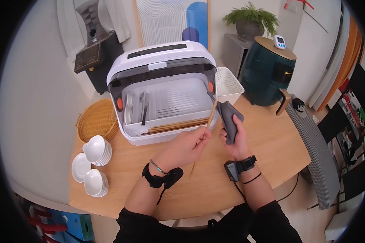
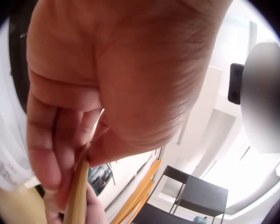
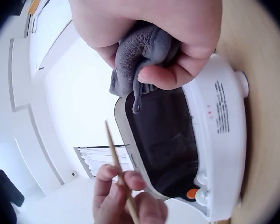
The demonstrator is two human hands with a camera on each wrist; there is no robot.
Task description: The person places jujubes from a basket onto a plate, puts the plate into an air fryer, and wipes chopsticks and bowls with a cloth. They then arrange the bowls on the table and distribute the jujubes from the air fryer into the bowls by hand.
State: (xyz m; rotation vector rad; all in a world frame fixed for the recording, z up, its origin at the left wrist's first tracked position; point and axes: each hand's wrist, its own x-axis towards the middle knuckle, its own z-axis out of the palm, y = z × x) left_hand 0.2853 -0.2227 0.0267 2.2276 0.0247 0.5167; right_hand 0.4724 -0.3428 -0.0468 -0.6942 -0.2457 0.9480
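My left hand (image 1: 181,149) pinches a light wooden chopstick (image 1: 212,113) between thumb and fingers. It slants upright, one end above the fist and the other below it. In the right wrist view the chopstick's tapered tip (image 3: 108,130) points up toward the cloth. A dark grey cloth (image 1: 231,123), folded and bunched, is gripped by my right hand (image 1: 240,141), just right of the chopstick. Both hands are at the front right of a white dish cabinet (image 1: 146,140) with its lid raised. Several chopsticks (image 1: 178,125) lie along its front, with cutlery (image 1: 145,108) behind them at the left.
White bowls (image 1: 96,150) stand stacked at the left, beside a small plate (image 1: 81,167) and a wicker basket (image 1: 97,121). A white perforated basket (image 1: 228,86) is right of the cabinet. Farther right stands a green air fryer (image 1: 267,73) with a timer (image 1: 279,41) on top.
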